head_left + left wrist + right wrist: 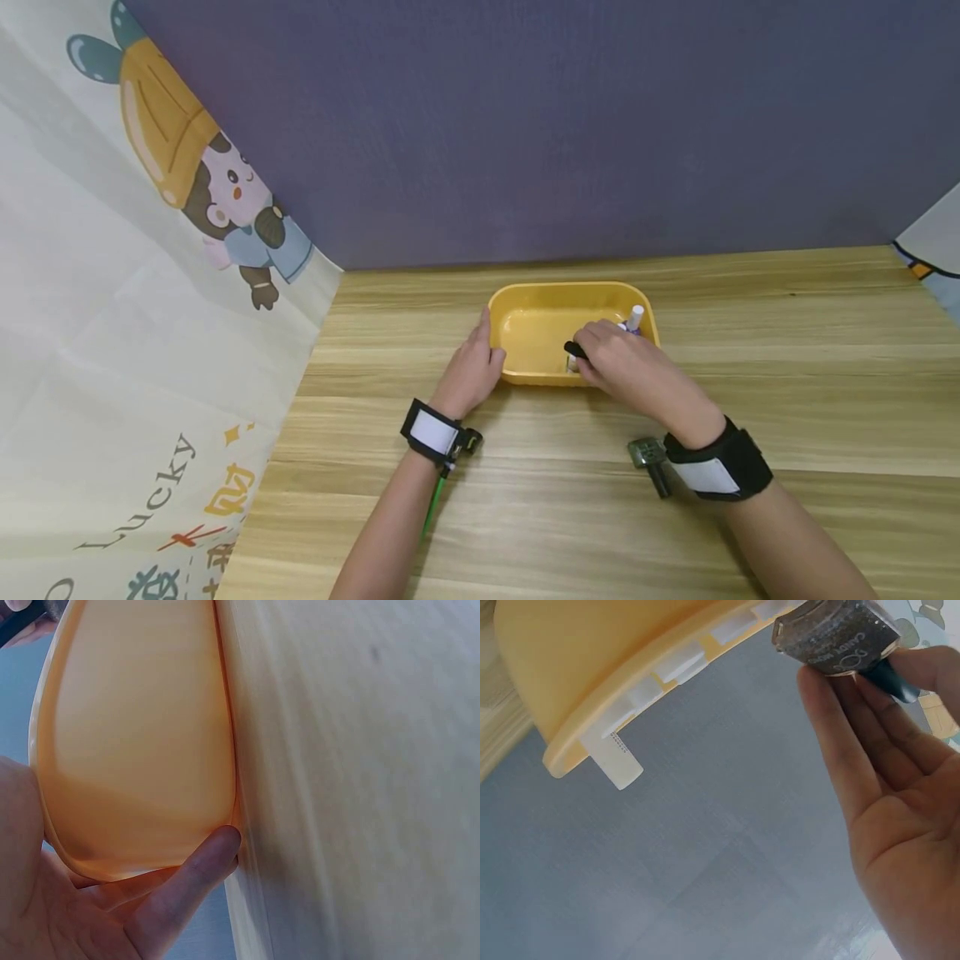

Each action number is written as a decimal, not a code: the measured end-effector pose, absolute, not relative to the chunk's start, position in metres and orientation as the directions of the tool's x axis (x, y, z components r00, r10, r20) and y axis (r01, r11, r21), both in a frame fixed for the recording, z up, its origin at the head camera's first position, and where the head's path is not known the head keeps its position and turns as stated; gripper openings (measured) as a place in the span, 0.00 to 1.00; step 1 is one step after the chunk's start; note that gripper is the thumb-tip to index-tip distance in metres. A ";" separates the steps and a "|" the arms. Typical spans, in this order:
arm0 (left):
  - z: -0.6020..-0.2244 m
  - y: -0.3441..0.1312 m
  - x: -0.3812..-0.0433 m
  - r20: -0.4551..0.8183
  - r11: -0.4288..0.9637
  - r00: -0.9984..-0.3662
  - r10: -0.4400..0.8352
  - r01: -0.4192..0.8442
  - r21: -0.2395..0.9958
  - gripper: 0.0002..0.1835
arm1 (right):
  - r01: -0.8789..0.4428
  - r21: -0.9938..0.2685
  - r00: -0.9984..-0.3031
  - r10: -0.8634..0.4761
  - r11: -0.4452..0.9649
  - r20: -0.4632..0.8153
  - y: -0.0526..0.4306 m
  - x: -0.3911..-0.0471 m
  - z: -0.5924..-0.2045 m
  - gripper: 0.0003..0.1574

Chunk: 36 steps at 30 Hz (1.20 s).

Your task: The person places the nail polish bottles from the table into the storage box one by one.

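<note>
A yellow plastic basin (pixel 540 333) sits on the wooden table. My left hand (pixel 468 375) rests against its left end, with fingers laid along the outer wall; the left wrist view shows a fingertip low on the basin (pixel 142 727), close to the tabletop. Over the basin's right half, my right hand (pixel 622 362) pinches a nail polish bottle (pixel 836 634) by its dark cap (pixel 889 679). Its body is grey, glittery glass with small lettering. Inside the basin's right end, a white-capped bottle (pixel 635 317) shows, partly hidden by the hand; several white caps (pixel 682 664) appear in the right wrist view.
A squarish dark object (pixel 647 452) with a black stem shows beside the right wristband (pixel 720 467); I cannot tell whether it lies on the table. A dark blue wall (pixel 555 133) stands behind the table (pixel 405 308). A printed curtain (pixel 112 275) hangs at the left.
</note>
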<state>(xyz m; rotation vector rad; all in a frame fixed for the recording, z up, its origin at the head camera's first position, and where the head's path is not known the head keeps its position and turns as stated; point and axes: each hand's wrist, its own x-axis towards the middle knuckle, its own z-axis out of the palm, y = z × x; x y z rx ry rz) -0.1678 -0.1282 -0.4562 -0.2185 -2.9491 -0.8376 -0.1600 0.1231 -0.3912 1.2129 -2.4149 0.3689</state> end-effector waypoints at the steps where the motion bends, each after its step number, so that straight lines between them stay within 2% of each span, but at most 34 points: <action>1: -0.456 -0.128 -0.168 0.103 0.842 -0.988 0.118 0.155 0.516 0.37 | -0.810 -0.055 -0.536 -0.699 0.584 0.474 0.123 -0.160 -0.391 0.09; 23: -0.455 -0.127 -0.169 0.114 0.844 -0.988 0.107 0.151 0.515 0.37 | -0.817 -0.082 -0.521 -0.671 0.570 0.527 0.128 -0.171 -0.396 0.06; 36: -0.455 -0.128 -0.168 0.098 0.847 -0.989 0.112 0.147 0.512 0.37 | -0.823 -0.132 -0.535 -0.673 0.553 0.510 0.129 -0.174 -0.396 0.05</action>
